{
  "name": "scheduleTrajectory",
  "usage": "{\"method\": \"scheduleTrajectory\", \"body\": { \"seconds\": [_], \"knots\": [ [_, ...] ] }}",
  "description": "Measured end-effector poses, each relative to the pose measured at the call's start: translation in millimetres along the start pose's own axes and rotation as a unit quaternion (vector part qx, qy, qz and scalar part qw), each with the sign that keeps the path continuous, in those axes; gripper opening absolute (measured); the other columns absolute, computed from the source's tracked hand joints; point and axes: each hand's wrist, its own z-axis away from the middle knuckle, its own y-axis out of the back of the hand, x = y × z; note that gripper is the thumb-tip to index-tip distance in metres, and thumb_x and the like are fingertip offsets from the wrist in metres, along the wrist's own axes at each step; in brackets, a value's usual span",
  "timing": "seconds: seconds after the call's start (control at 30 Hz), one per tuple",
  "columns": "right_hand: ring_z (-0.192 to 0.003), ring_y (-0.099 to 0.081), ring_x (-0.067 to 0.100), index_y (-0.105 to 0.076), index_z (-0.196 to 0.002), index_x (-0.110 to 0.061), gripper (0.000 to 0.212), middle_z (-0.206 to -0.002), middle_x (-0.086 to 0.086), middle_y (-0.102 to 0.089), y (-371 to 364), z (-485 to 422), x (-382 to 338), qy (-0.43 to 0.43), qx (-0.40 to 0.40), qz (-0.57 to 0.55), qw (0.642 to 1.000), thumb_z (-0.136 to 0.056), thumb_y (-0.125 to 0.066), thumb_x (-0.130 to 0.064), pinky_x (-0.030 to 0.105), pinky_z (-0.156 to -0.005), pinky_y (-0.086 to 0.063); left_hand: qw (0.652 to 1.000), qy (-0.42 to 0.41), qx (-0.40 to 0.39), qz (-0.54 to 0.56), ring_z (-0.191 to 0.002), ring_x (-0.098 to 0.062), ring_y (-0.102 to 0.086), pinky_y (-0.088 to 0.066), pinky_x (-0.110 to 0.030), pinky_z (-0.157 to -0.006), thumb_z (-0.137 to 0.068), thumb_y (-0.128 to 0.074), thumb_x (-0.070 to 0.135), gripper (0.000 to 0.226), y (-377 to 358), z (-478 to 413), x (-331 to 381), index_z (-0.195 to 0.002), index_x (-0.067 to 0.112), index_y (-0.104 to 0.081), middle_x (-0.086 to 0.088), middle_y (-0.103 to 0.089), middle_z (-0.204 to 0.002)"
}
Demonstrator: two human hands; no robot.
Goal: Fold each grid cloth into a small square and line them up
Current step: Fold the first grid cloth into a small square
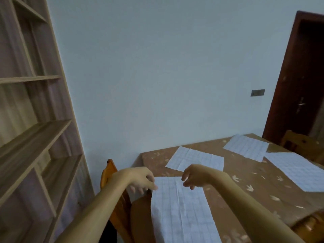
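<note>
The person stood at the corner of the brown patterned table [245, 186], both arms stretched out over the nearest grid cloth [180, 207]. That cloth lay flat and lengthwise away from them, with a crease running down its middle. Its left edge sat close to the table's edge, just beside an orange chair [112, 172].

The left hand [142, 179] was at the cloth's far left corner. Its fingers were curled downward and the thumb tip touched the fabric. I could not tell whether it had actually pinched the corner.

The right hand [194, 178] hung over the far edge near the centre crease. Its fingers were loosely curled and spread, and nothing was visibly caught between them.

Reaching for the far edge with both hands made sense to me. It looked like the start of a fold that would draw that edge back toward the body and halve the length.

3 more cloths lay open on the table. 1 cloth [196, 161] lay just beyond the hands, another [245, 148] at the far side, and a large one [298, 171] to the right. None was folded, so I judged the job barely begun, with no row of squares yet. The thin fabric would likely sag unless both corners were lifted together.
</note>
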Motion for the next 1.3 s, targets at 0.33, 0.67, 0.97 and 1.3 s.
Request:
{"method": "scheduleTrajectory", "body": {
  "seconds": [0.33, 0.67, 0.97, 1.3],
  "knots": [
    [-0.085, -0.073, 0.008, -0.067, -0.121, -0.019, 0.029, -0.110, 0.004, -0.073, -5.7, -59.5, 29.7, -0.063, -0.003, -0.014, 0.998, -0.092, -0.065, -0.024, 0.027, -0.089, -0.052, 0.999, -0.014, -0.043, -0.015, -0.094, -0.012, -0.071, -0.059, -0.033, -0.088, -0.091, -0.063, 0.049, 0.059, 14.2, -102.2, -42.3, -0.142, 0.023, -0.048, -0.001, -0.067, -0.122],
    [-0.081, -0.070, 0.003, -0.068, -0.118, -0.020, 0.026, -0.097, -0.001, -0.072, -21.4, -130.7, 93.4, -0.076, 0.022, -0.070, 0.994, -0.093, -0.062, -0.015, 0.016, -0.073, -0.050, 0.998, 0.017, -0.068, -0.004, -0.088, -0.009, -0.071, -0.058, -0.028, -0.082, -0.090, -0.062, 0.052, 0.058, -18.0, -195.7, -60.8, -0.139, 0.027, -0.047, 0.002, -0.060, -0.129],
    [-0.078, -0.062, 0.001, -0.068, -0.115, -0.021, 0.025, -0.107, -0.001, -0.070, -45.8, -204.3, 156.8, -0.083, -0.009, -0.105, 0.991, -0.092, -0.058, -0.014, 0.012, -0.061, -0.046, 0.994, 0.058, -0.084, 0.023, -0.091, -0.010, -0.068, -0.058, -0.031, -0.086, -0.090, -0.063, 0.047, 0.056, -43.6, -280.9, -64.2, -0.140, 0.026, -0.047, 0.003, -0.065, -0.112],
    [-0.116, -0.054, 0.018, -0.051, -0.137, -0.020, 0.042, -0.131, 0.005, -0.054, -145.5, -229.7, 213.2, -0.101, -0.053, -0.116, 0.987, -0.095, -0.056, -0.022, 0.028, -0.095, -0.045, 0.988, 0.101, -0.018, 0.114, -0.130, -0.023, -0.050, -0.045, -0.028, -0.102, -0.095, -0.061, 0.036, 0.065, -130.2, -336.2, -84.2, -0.151, 0.019, -0.034, -0.008, -0.045, -0.149]
  ]
}}
